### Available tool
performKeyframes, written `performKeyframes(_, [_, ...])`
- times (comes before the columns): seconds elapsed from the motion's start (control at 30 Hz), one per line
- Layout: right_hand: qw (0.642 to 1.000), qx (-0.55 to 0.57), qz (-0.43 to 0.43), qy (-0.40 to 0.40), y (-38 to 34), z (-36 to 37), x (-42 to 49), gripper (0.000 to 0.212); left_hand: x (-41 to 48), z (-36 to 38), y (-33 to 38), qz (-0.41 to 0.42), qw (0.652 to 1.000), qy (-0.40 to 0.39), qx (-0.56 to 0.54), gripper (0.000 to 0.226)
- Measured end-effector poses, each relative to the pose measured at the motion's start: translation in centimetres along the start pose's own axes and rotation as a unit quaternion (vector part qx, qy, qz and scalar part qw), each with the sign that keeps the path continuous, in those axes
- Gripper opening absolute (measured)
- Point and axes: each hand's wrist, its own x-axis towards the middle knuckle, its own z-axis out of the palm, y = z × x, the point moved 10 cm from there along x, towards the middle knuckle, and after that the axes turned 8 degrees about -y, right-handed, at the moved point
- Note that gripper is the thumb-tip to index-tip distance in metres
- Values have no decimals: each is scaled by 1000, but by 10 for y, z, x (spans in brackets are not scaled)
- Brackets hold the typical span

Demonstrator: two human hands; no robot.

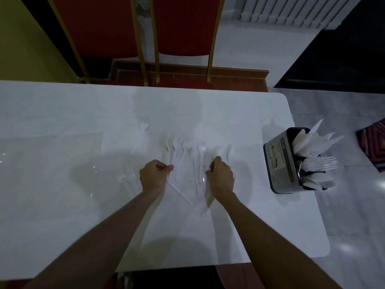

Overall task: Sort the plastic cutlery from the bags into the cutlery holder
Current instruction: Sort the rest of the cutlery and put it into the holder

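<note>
1. White plastic cutlery (187, 155) lies loose on the pale desk (250, 226) — forks and spoons fanned out between the two hands, heads pointing away from the person.
2. The right hand (220, 177) has its grip closed round a bundle (208, 199) of white pieces. Handles stick out on the near side, and a spoon bowl shows just above the knuckles.
3. The left hand (155, 176) sits at the pile's left edge with fingers curled and thumb against forefinger. Whether this grip has hold of a piece cannot be told.
4. The cutlery holder (279, 163) stands at the desk's right edge, well apart from both hands — knives, forks and spoons stick out of it in separate clusters.
5. A lone fork (141, 134) lies beyond the left hand, apart from the pile.
6. A clear bag (93, 184) lies to the left, with forks (125, 176) showing through.
</note>
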Motion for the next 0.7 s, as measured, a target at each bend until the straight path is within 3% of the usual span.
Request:
performKeyframes(0.1, [996, 73, 47, 19, 9, -7, 5, 16, -8, -11, -6, -10, 999, 37, -21, 20])
performKeyframes(0.17, [994, 97, 35, 32, 7, -10, 8, 9, -15, -16, -10, -17, 998, 51, -31, 16])
performKeyframes(0.27, [991, 130, -8, -8, -9, 2, 8, 20, -26, -8, -22, -51, 997, 41, -27, 15])
performKeyframes(0.4, [990, 125, -9, -64, -17, 24, 5, 24, -31, 5, -28, -95, 995, 17, -17, 25])
performKeyframes(0.53, [990, 134, 25, -34, -4, 14, 7, 21, -18, 4, -23, -101, 995, -5, 20, 32])
performKeyframes(0.7, [992, 112, 51, -12, 11, 3, 10, 20, -8, -3, -18, -102, 992, -32, 66, 24])
